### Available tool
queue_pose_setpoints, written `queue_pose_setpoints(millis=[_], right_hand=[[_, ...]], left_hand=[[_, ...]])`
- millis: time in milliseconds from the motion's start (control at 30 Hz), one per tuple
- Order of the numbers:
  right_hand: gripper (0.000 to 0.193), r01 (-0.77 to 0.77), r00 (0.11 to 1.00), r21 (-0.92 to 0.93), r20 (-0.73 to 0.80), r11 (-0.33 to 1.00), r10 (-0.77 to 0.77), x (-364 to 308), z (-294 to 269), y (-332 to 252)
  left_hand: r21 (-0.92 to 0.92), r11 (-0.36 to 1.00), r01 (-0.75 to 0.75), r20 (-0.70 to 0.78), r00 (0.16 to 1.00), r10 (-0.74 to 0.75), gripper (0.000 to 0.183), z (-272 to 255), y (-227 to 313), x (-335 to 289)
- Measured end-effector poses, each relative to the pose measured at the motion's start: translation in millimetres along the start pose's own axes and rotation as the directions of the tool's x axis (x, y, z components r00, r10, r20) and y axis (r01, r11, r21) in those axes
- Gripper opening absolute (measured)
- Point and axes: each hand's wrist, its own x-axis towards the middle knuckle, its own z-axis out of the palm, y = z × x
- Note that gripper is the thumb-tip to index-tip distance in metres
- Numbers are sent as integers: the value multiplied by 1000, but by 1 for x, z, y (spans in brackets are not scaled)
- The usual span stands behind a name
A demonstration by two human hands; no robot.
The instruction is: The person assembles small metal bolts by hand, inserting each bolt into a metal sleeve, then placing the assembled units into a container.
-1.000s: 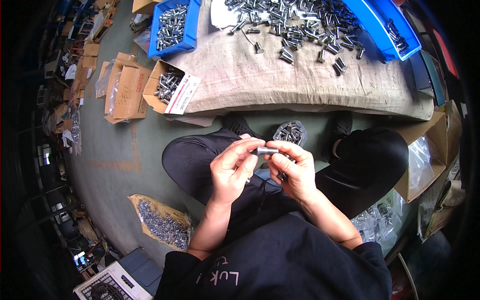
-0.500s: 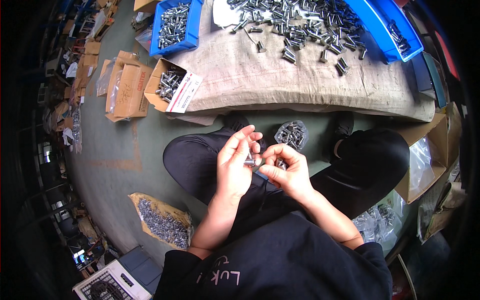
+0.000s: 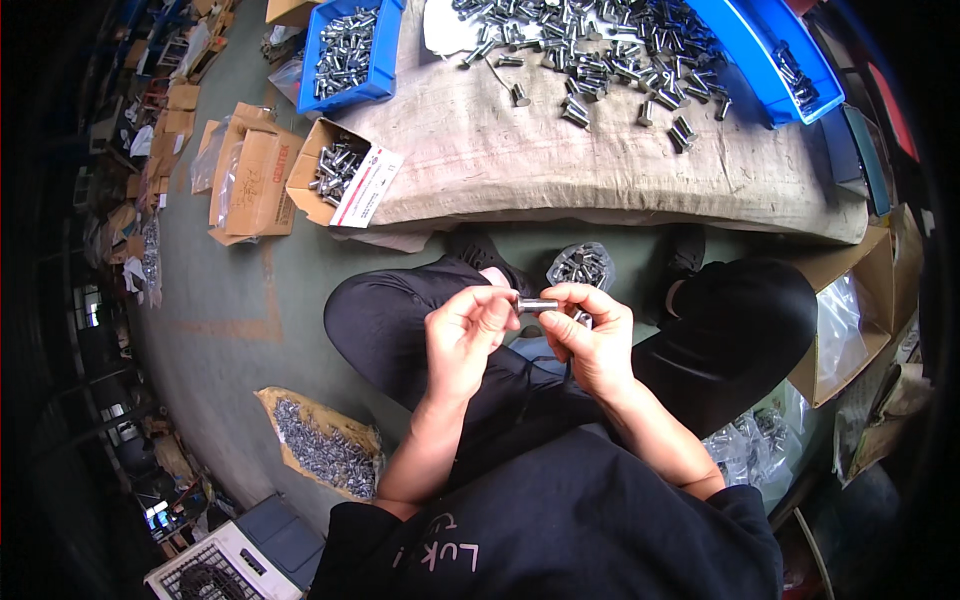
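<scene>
Between my two hands a shiny metal bolt lies nearly level, its wider head toward the left. My left hand pinches the head end between thumb and fingers. The fingertips of my right hand close on the other end of the shank. A second metal piece, seemingly another bolt, is tucked in the right hand's fingers, partly hidden. Just beyond the hands, a clear plastic bag full of bolts stands on the floor between my feet.
A cloth-covered work surface ahead carries a heap of loose bolts. Blue bins flank it. A small carton of bolts stands at its left corner. Small metal parts fill a tray at lower left; an open carton is right.
My hands have come together around the bolt, which now spans level between both sets of fingertips. My left fingers, raised before, have folded down, and the right hand has turned.
</scene>
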Motion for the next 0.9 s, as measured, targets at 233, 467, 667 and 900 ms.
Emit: queue_pose_setpoints(millis=[233,467,667,900], right_hand=[[19,-2,1000,-48,-27,999,1,-3,2,-5],[20,-69,998,37,-4,997,69,-2,2,-5],[19,9,1000,-6,8,1000,-9,-2,1,-3],[19,-11,1000,29,18,1000,10,-2,2,-2]], left_hand=[[-10,1000,-24,8,1000,24,17,5,5,-2],[183,907,-380,154,922,355,21,0,5,4],[-115,991,-69,104,991,81,18,-3,2,0],[76,981,-181,101,980,173,15,0,5,3]])
